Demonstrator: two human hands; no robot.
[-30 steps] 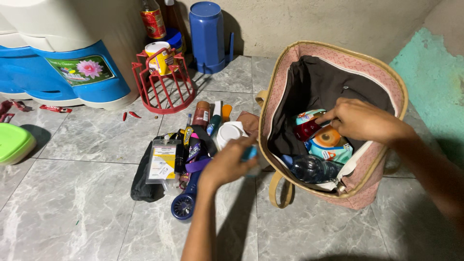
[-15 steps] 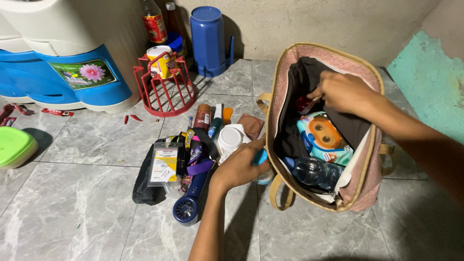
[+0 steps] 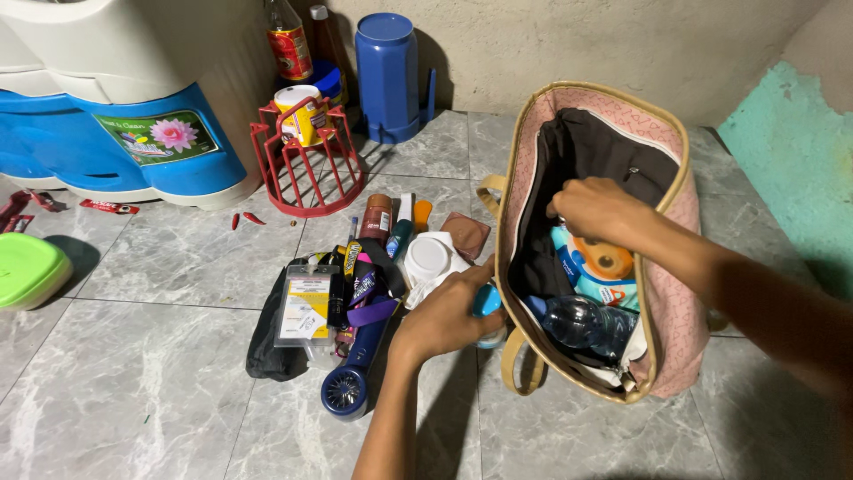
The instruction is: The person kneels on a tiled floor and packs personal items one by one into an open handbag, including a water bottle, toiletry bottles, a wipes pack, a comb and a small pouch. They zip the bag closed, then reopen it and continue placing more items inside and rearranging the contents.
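Note:
An open pink bag (image 3: 668,302) with tan trim and a dark lining stands on the grey tile floor. My right hand (image 3: 593,209) reaches inside it, over a blue and orange packet (image 3: 608,270); its fingers are curled and whatever they grip is hidden. A clear water bottle (image 3: 582,322) lies in the bag's near corner. My left hand (image 3: 442,316) is just outside the bag's left wall, closed around a small blue-capped bottle (image 3: 486,304).
A pile left of the bag holds a white jar (image 3: 428,258), a card holder (image 3: 304,298), a black pouch (image 3: 267,348), a blue hand fan (image 3: 348,382) and small tubes. Behind stand a red wire rack (image 3: 302,164), a blue jug (image 3: 386,64), a blue-and-white container (image 3: 115,124) and a green box (image 3: 27,267).
My right hand carried a small red item up toward the bag's back pocket, then came down over the packet; the red item is no longer seen. My left hand moved closer to the bag.

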